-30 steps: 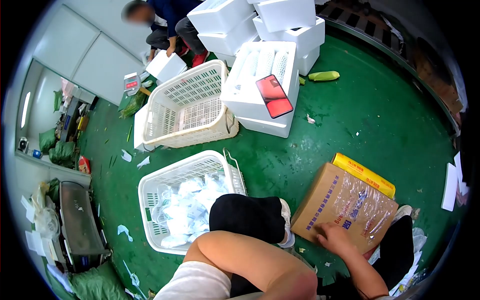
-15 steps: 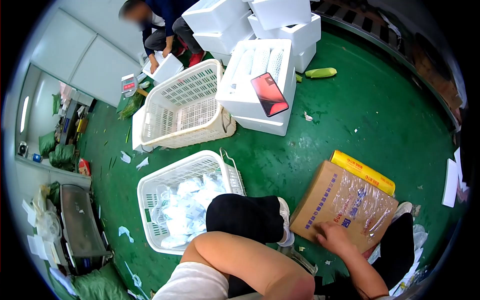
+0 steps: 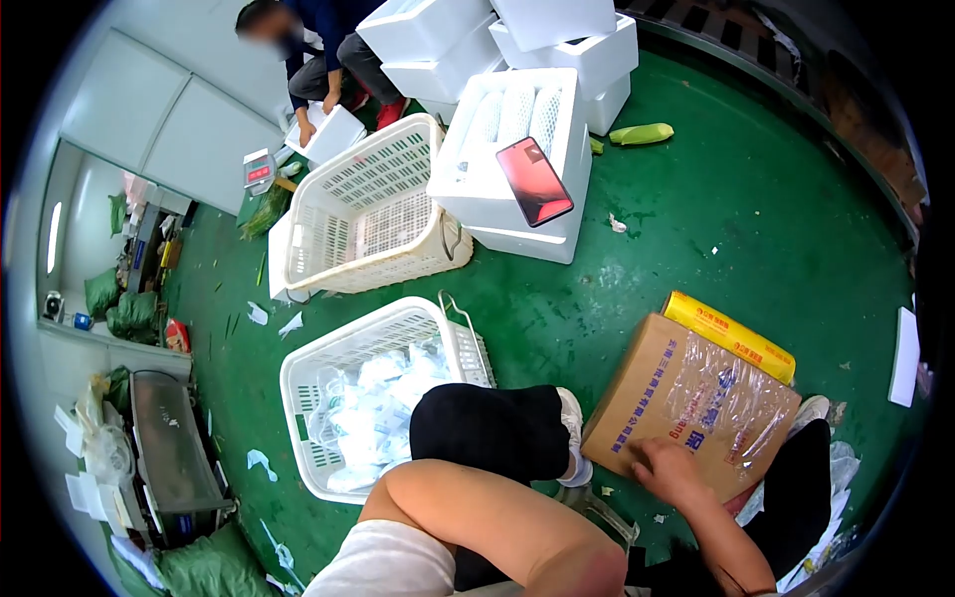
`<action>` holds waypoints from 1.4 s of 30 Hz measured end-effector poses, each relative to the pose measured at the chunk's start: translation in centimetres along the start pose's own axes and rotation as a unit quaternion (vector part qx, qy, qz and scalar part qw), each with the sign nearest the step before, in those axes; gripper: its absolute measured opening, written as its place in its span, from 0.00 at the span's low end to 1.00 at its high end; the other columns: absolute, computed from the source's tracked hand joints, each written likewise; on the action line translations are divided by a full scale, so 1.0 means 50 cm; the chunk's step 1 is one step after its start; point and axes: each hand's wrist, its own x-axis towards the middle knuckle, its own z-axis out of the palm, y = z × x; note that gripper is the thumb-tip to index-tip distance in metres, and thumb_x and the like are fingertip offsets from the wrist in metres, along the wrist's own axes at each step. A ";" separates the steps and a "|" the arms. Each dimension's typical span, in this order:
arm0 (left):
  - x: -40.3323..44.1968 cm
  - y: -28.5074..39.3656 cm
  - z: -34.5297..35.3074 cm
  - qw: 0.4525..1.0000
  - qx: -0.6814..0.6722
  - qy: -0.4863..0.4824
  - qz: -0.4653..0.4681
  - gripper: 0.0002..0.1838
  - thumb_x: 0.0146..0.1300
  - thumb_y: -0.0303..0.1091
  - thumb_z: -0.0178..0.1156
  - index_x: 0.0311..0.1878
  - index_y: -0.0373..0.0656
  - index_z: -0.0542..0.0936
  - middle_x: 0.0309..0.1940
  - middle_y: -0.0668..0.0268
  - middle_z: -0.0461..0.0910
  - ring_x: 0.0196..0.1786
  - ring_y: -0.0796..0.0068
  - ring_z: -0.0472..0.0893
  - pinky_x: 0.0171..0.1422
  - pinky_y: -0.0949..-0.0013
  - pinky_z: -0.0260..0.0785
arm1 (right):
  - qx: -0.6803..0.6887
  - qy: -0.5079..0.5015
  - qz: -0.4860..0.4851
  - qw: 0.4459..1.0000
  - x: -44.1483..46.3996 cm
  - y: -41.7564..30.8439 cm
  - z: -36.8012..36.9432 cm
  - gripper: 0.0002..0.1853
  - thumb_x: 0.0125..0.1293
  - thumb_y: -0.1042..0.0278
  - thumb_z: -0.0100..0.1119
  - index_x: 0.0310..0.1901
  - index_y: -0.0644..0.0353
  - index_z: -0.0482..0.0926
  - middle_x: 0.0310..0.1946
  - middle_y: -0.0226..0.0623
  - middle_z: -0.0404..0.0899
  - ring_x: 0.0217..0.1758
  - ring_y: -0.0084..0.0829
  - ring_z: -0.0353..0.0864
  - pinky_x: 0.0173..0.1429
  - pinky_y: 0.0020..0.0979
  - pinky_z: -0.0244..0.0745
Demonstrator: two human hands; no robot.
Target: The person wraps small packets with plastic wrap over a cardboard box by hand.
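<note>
My right hand rests on the near-left side of a brown cardboard box with blue print and clear tape. Its fingers are loosely bent and apart, with nothing visible between them. A yellow printed carton lies along the box's far side. On the left, my bare arm is folded across my leg, and the hand at its end is hidden. Beside my knee stands a white plastic basket holding many small white-and-blue packets.
A second white basket stands beyond, beside a foam box with net-wrapped items and a red-screened smartphone on it. More foam boxes are stacked behind. A crouching person handles another foam box. Scraps litter the green floor.
The whole view has shifted slightly. My right hand stays on the cardboard box, and the crouching person's hands remain at the foam box.
</note>
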 end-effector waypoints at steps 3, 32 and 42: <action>0.000 -0.005 0.003 1.000 0.003 -0.002 0.014 0.24 0.64 0.46 0.59 0.12 0.50 0.71 0.16 0.63 0.76 0.18 0.75 0.69 0.23 0.70 0.60 | 0.002 -0.005 0.004 1.000 0.003 -0.005 0.001 0.18 0.61 0.63 0.61 0.51 0.59 0.79 0.46 0.47 0.82 0.50 0.48 0.80 0.56 0.43 0.75; -0.017 -0.037 0.035 0.996 -0.002 0.036 0.076 0.25 0.66 0.48 0.57 0.13 0.51 0.70 0.15 0.65 0.74 0.17 0.75 0.66 0.22 0.68 0.58 | -0.001 -0.006 0.017 1.000 0.000 0.000 0.002 0.19 0.60 0.64 0.62 0.52 0.60 0.79 0.45 0.48 0.82 0.49 0.49 0.81 0.55 0.43 0.76; 0.011 -0.022 0.018 0.999 0.017 0.019 0.034 0.23 0.66 0.48 0.57 0.16 0.51 0.70 0.18 0.64 0.74 0.20 0.73 0.66 0.25 0.67 0.58 | 0.000 -0.013 0.019 1.000 0.000 0.006 0.004 0.19 0.61 0.62 0.60 0.53 0.59 0.79 0.46 0.49 0.81 0.50 0.50 0.80 0.55 0.43 0.75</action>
